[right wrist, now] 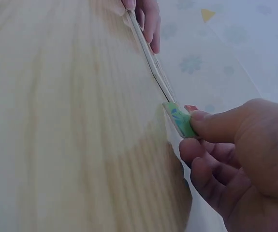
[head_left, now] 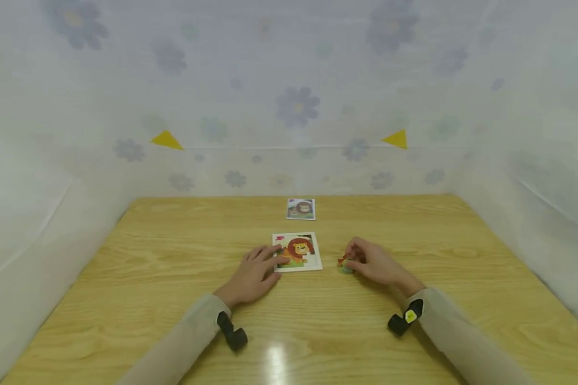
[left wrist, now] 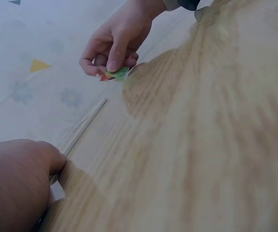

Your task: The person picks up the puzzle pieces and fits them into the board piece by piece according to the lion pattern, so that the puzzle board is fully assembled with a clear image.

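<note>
A lion jigsaw puzzle (head_left: 296, 248) in a white frame lies flat on the table, with a pale gap at its lower right. My left hand (head_left: 256, 272) rests on the puzzle's left side, its fingers spread over the picture and frame edge. Just right of the frame, my right hand (head_left: 377, 263) pinches a puzzle piece (right wrist: 181, 120) between thumb and fingers. Green with blue marks and a bit of red shows on that piece. In the left wrist view the same piece is seen under the right thumb, held apart from the frame.
Behind the puzzle lies a small card (head_left: 301, 209) with a matching lion picture. The wooden table (head_left: 173, 240) is bounded by a flowered white curtain (head_left: 250, 96) at the back and pale sheets at both sides. Two yellow triangles (head_left: 166, 140) hang on the back curtain.
</note>
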`<state>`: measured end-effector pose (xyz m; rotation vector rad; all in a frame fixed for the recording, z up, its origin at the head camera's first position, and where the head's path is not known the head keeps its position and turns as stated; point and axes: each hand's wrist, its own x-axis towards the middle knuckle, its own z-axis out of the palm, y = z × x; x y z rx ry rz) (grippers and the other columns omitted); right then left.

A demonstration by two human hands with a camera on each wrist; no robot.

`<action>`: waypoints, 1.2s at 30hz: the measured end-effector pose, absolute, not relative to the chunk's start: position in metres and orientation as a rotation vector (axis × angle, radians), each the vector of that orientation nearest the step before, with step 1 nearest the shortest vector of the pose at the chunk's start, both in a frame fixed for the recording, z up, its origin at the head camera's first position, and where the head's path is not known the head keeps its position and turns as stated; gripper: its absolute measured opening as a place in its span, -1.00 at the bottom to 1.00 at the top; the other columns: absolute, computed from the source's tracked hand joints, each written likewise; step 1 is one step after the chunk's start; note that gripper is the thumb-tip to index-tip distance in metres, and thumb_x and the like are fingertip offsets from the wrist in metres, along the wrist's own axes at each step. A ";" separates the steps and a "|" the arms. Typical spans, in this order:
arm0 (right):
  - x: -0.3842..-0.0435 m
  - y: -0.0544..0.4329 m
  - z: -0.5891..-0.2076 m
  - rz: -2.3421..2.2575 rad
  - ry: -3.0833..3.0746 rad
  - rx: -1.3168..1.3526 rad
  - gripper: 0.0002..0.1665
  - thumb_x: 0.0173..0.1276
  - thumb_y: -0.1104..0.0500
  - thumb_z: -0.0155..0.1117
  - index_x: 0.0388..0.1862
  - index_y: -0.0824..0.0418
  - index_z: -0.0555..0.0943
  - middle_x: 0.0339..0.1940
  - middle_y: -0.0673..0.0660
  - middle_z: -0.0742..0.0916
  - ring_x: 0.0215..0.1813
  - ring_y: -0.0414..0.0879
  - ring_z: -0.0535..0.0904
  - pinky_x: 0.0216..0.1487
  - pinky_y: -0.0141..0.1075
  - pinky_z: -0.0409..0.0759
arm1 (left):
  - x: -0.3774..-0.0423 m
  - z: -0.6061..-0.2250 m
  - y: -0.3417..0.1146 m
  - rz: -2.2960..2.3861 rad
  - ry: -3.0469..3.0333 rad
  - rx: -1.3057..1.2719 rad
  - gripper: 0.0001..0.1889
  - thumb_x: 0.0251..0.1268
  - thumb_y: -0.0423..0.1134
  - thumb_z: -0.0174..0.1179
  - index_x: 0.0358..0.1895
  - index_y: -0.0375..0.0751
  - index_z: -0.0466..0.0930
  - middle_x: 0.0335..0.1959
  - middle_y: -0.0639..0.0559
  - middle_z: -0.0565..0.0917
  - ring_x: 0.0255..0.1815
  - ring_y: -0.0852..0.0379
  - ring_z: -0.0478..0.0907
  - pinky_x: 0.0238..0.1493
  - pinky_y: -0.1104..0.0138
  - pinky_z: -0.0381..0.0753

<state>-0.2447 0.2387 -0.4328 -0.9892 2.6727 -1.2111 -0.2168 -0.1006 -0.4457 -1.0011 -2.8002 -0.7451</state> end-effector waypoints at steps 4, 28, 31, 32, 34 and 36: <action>-0.249 0.219 -0.438 -1.357 2.669 -1.019 -0.78 0.33 0.34 0.26 -0.07 0.31 0.50 -0.37 0.10 0.63 -0.48 -0.23 0.53 -0.47 -0.37 0.53 | -0.217 -0.444 -0.101 -0.741 -2.798 -1.009 -0.61 0.47 -0.09 0.00 0.30 0.04 0.47 0.47 -0.11 0.26 0.46 -0.26 0.12 0.38 -0.23 0.05; -0.266 0.170 -0.447 -1.249 2.818 -1.020 -0.81 0.27 0.24 0.35 -0.13 0.17 0.66 -0.47 -0.01 0.54 -0.51 -0.25 0.34 -0.48 -0.39 0.38 | -0.220 -0.444 -0.094 -0.705 -2.793 -1.005 -0.61 0.45 -0.10 0.04 0.29 0.06 0.49 0.46 -0.11 0.28 0.44 -0.24 0.16 0.36 -0.21 0.12; -0.266 0.167 -0.446 -1.173 2.874 -1.027 -0.84 0.24 0.22 0.38 -0.18 0.17 0.68 -0.46 0.03 0.51 -0.47 -0.23 0.31 -0.44 -0.39 0.35 | -0.220 -0.443 -0.094 -0.708 -2.795 -1.003 -0.61 0.44 -0.11 0.05 0.28 0.05 0.49 0.46 -0.12 0.28 0.44 -0.24 0.15 0.36 -0.21 0.11; -0.266 0.166 -0.445 -1.151 2.888 -1.024 -0.84 0.23 0.22 0.39 -0.19 0.16 0.68 -0.46 0.04 0.50 -0.46 -0.22 0.31 -0.43 -0.38 0.34 | -0.220 -0.443 -0.095 -0.709 -2.797 -1.003 -0.61 0.44 -0.11 0.05 0.29 0.05 0.49 0.46 -0.11 0.28 0.45 -0.24 0.15 0.36 -0.21 0.11; -0.266 0.163 -0.443 -1.111 2.905 -1.003 -0.85 0.22 0.21 0.40 -0.22 0.16 0.69 -0.45 0.04 0.50 -0.45 -0.20 0.31 -0.42 -0.39 0.33 | -0.220 -0.442 -0.095 -0.710 -2.797 -1.000 -0.61 0.44 -0.11 0.05 0.28 0.05 0.49 0.46 -0.11 0.28 0.45 -0.24 0.15 0.36 -0.21 0.11; -0.265 0.162 -0.441 -1.092 2.905 -0.978 -0.85 0.21 0.21 0.40 -0.23 0.16 0.69 -0.44 0.04 0.50 -0.43 -0.19 0.31 -0.40 -0.38 0.33 | -0.220 -0.443 -0.095 -0.708 -2.797 -0.998 -0.61 0.44 -0.12 0.05 0.28 0.04 0.49 0.46 -0.11 0.28 0.45 -0.24 0.15 0.36 -0.22 0.11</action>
